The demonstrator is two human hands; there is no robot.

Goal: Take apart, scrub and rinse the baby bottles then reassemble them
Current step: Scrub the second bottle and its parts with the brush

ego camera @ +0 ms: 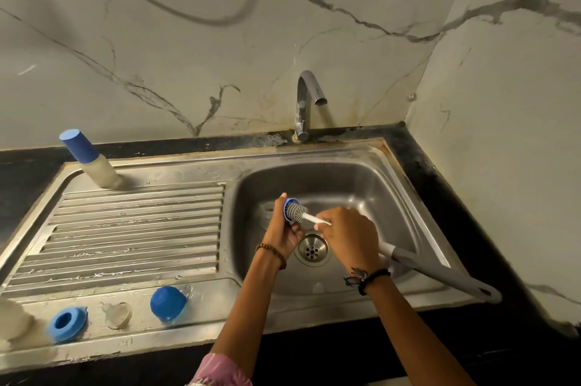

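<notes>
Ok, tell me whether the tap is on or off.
Off. No water falls from the tap's spout, and the sink below shows no stream while the right hand works the brush.

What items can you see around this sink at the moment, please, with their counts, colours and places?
Assembled bottle: 1, blue cap, back left of drainboard.
Blue ring: 1, front ledge.
Clear teat: 1, beside that ring.
Blue cap: 1, front ledge.
White object: 1, far left, cropped.
Tap: 1, chrome, no water visible.
Sink: 1, steel.
Brush: 1, grey bristles, white stem.
Held ring: 1, blue.
Left hand: holds held ring.
Right hand: grips brush.
</notes>
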